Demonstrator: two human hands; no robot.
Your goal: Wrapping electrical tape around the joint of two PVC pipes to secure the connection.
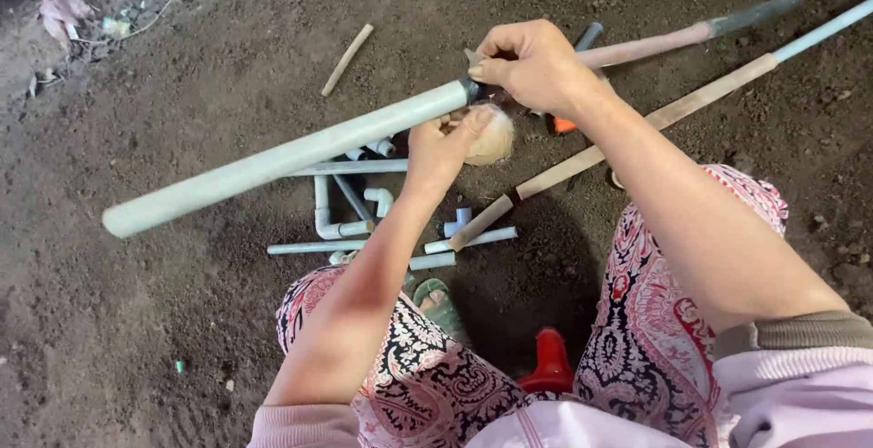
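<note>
A long pale grey plastic pipe slants from lower left up to the middle, raised above the dirt ground. My left hand holds it near its upper end and also cups a round tan roll of tape. My right hand is closed at the pipe's dark end, fingers pinched on something small there that I cannot make out. Both forearms reach forward over my patterned trousers.
Several short pipe pieces and elbow fittings lie on the dirt below the pipe. Two long poles slant off to the upper right. A red object stands between my knees, a sandalled foot beside it. A small stick lies further off.
</note>
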